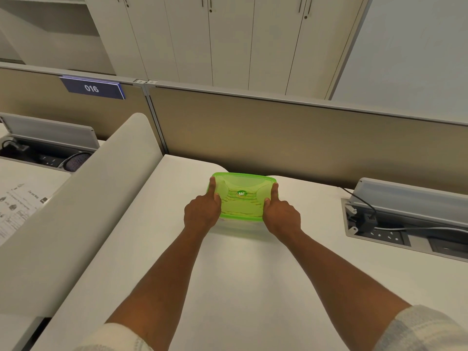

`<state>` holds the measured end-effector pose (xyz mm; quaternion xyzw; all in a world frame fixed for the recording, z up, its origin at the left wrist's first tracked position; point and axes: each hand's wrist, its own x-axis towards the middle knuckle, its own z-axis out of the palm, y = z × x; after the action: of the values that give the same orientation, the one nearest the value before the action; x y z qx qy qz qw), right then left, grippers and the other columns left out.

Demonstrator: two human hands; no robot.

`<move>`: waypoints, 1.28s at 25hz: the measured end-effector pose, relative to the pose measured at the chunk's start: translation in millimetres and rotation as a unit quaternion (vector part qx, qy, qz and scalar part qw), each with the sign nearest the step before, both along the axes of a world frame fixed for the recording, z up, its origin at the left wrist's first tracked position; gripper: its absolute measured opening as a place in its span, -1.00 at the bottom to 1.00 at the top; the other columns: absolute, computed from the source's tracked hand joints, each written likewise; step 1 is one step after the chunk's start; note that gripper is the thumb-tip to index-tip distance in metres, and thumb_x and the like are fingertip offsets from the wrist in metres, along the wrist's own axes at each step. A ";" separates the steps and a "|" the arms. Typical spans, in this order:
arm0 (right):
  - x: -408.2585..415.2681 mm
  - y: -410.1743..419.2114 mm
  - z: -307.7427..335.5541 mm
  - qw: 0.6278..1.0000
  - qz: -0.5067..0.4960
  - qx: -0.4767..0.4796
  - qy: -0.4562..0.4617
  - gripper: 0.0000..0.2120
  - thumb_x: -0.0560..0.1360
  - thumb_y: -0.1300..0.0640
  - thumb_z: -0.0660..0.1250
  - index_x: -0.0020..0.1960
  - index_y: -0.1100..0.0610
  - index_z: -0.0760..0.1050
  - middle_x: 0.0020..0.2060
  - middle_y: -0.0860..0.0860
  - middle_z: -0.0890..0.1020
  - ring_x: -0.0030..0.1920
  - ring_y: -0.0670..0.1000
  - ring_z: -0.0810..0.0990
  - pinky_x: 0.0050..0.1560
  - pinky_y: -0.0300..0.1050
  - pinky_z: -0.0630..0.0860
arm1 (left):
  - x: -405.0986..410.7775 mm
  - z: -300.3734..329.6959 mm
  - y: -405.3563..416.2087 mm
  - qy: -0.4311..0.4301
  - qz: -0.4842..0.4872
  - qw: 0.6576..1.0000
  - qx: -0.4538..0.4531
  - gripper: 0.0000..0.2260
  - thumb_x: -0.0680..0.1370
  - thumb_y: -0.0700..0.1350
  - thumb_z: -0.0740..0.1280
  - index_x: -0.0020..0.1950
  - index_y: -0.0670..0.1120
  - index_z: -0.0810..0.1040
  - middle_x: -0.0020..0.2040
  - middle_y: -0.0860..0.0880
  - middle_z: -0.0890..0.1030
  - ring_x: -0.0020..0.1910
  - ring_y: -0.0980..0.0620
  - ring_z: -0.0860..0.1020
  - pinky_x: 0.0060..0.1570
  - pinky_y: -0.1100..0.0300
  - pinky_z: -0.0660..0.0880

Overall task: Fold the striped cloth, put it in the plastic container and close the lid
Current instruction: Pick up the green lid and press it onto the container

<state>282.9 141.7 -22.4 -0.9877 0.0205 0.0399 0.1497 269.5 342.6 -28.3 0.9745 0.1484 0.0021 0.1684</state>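
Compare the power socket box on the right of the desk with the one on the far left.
The right socket box is recessed in the same white desk as the green lid; the left socket box sits in the neighbouring desk, beyond the divider. The right one holds a black plug with a cable; the left shows a round dark mesh object. Both have grey flaps raised.

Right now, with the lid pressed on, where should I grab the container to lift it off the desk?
Grip the two short ends under the green lid, coming in from left and right, where the left hand and right hand sit. The lid's protruding rim gives a ledge; the far side sits close to the partition.
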 end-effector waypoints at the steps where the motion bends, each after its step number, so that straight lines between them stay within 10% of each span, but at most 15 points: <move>1: 0.3 -0.4 -0.4 1.000 -0.003 -0.001 -0.001 -0.45 0.64 -0.05 -0.09 0.57 0.01 -0.14 -0.03 0.19 0.62 -0.07 0.24 0.60 -0.17 0.01 0.37 | 1.0 -1.0 0.0 0.001 -0.001 1.000 0.003 -0.51 0.64 0.07 -0.09 0.58 0.16 -0.09 -0.09 -0.19 0.62 -0.11 -0.24 0.58 -0.17 0.03 0.37; 6: -2.1 -1.2 0.0 0.999 -0.031 0.032 0.028 -0.42 0.63 -0.14 -0.05 0.58 -0.01 -0.11 0.08 0.20 0.58 0.04 0.25 0.56 -0.05 0.06 0.44 | -0.4 -1.7 -6.2 -0.009 0.010 0.999 0.053 -0.51 0.64 0.08 -0.06 0.58 0.11 -0.01 -0.02 -0.16 0.60 -0.08 -0.21 0.57 -0.12 0.01 0.37; 13: 20.0 25.9 15.3 0.986 0.121 0.014 -0.112 -0.41 0.60 -0.09 0.12 0.52 0.21 0.16 0.46 0.20 0.31 0.43 0.20 0.28 0.40 0.08 0.24 | 11.9 -0.7 -25.5 -0.139 -0.142 0.979 0.048 -0.51 0.65 -0.01 0.03 0.58 -0.08 0.12 0.57 -0.12 0.20 0.53 -0.14 0.17 0.47 -0.08 0.15; 24: 19.5 31.6 -30.0 0.984 0.143 -0.058 -0.089 -0.37 0.60 -0.11 -0.26 0.57 0.20 -0.01 0.57 0.14 0.02 0.57 0.13 -0.07 0.54 0.06 -0.15 | 17.7 -22.7 -34.3 -0.061 -0.182 0.976 0.105 -0.35 0.55 0.15 -0.31 0.59 -0.08 0.00 0.61 -0.08 0.01 0.58 -0.12 -0.03 0.54 -0.09 -0.09; 32: 17.9 32.2 -15.2 0.987 0.145 -0.047 -0.046 -0.40 0.64 -0.10 -0.20 0.57 0.21 -0.05 0.57 0.15 -0.02 0.57 0.14 -0.10 0.54 0.08 -0.17 | 18.6 -10.7 -38.9 -0.027 -0.172 0.980 0.093 -0.46 0.66 0.07 -0.07 0.59 -0.12 -0.07 0.61 -0.09 -0.07 0.59 -0.11 -0.11 0.54 -0.06 -0.13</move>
<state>300.7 173.9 -37.5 -0.9870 -0.1277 0.0150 0.0963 288.2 303.7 -39.0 0.9965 -0.0264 0.0135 0.0787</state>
